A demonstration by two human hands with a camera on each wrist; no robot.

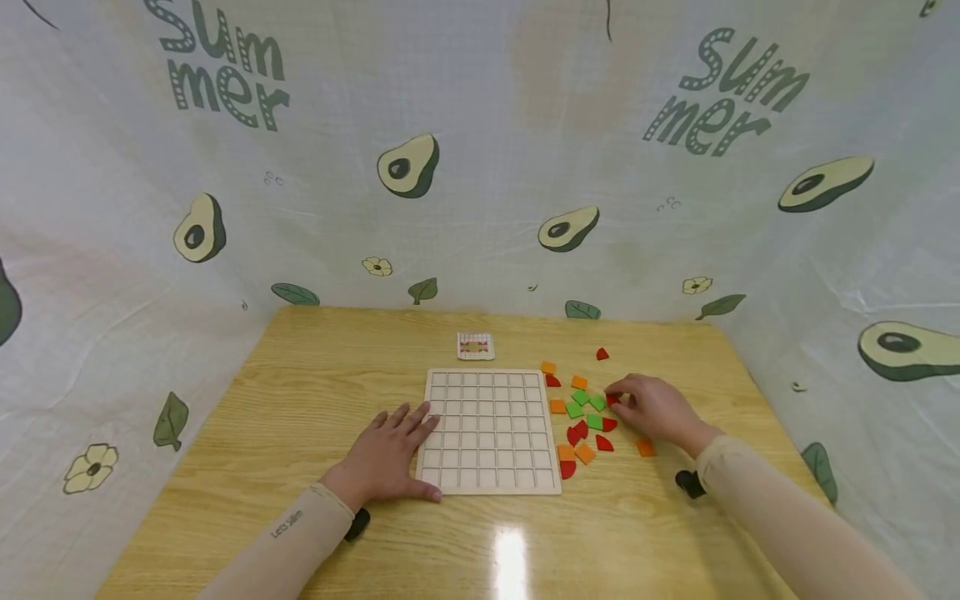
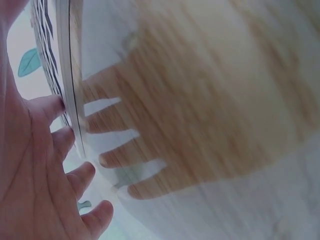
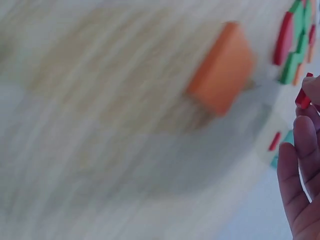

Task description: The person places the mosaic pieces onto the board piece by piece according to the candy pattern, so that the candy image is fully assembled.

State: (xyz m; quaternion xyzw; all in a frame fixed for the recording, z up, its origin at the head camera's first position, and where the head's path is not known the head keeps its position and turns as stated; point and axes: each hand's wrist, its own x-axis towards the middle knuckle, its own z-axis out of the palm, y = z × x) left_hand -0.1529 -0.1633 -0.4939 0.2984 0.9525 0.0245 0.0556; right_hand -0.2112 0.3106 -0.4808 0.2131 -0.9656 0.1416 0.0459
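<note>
A pale wooden grid board [image 1: 487, 432] lies on the table with bare squares. My left hand [image 1: 386, 454] rests along its left edge, fingers spread and straight, touching the frame; the left wrist view shows the fingertips against the board's side [image 2: 75, 90]. At the right of the board, my right hand [image 1: 660, 410] pinches a red piece [image 3: 303, 98] between thumb and finger. Around it lie loose flat pieces: green squares [image 1: 574, 410], orange squares [image 1: 585, 452] and red quarter-circles [image 1: 604, 443]. One orange square [image 3: 225, 70] lies under the right wrist.
Behind the board lies a small card [image 1: 476, 346] printed with a coloured grid pattern. A single red piece [image 1: 602, 354] sits apart at the far right. A cloth [image 1: 480, 208] printed with avocados hangs around the wooden table [image 1: 315, 375].
</note>
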